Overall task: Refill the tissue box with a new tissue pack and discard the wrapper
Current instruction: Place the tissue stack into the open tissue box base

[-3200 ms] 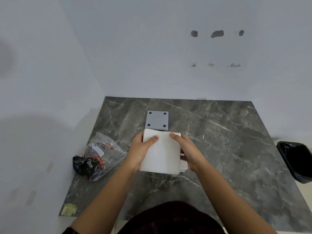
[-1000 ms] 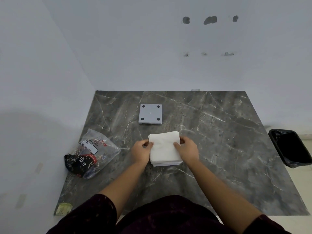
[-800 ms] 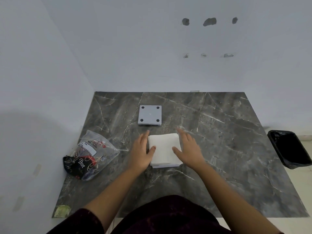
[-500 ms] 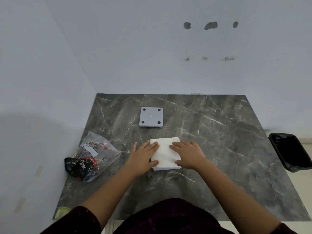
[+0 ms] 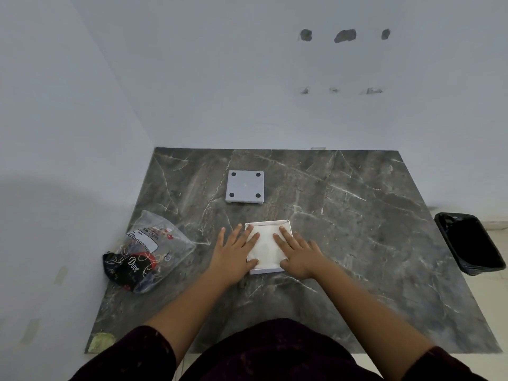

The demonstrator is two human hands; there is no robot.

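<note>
both the left hand and right hand lay flat, fingers straight, pressing the white tissues between them inside the tissue box, wrapper left of the left hand.

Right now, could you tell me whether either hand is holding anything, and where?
Nothing is gripped: the left hand and right hand lie flat, pressing the top of the tissues inside the tissue box.

The tissue stack, pinched at its edges a second ago, now sits sunk inside the white box. The left grip and right grip have flattened onto it.
</note>
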